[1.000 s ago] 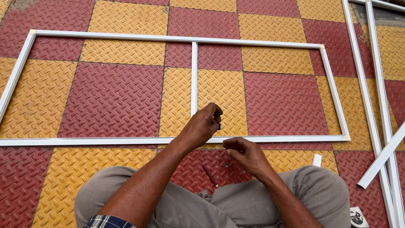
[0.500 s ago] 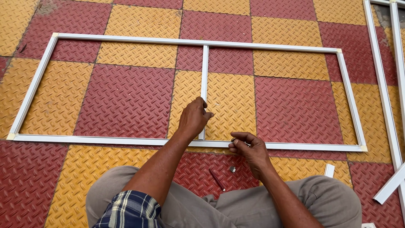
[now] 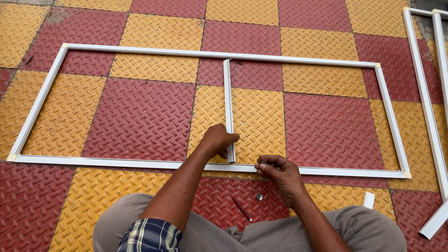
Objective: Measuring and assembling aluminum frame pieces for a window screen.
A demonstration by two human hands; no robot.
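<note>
Fingers of the left hand [image 3: 219,140] wrap the white middle bar [image 3: 228,107] near its bottom end, holding it steady inside the big white frame [image 3: 298,170] on the floor. Right hand [image 3: 280,175], just beside, pinches something tiny; a red pencil [image 3: 242,208] lies nearer the knees.

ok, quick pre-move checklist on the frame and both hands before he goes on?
1. Left hand on the centre bar near its lower end: ok.
2. Bar's top end meeting the white frame top rail: cannot tell, joint too small.
3. Bar's bottom end seated on the bottom rail: cannot tell, hand covers part of it.
4. Right hand pinching a small part at the bottom rail: ok; the part is mostly hidden.
5. Red pencil and small metal piece on the floor between the knees: ok.
6. Frame flat on the tiles: ok.
</note>
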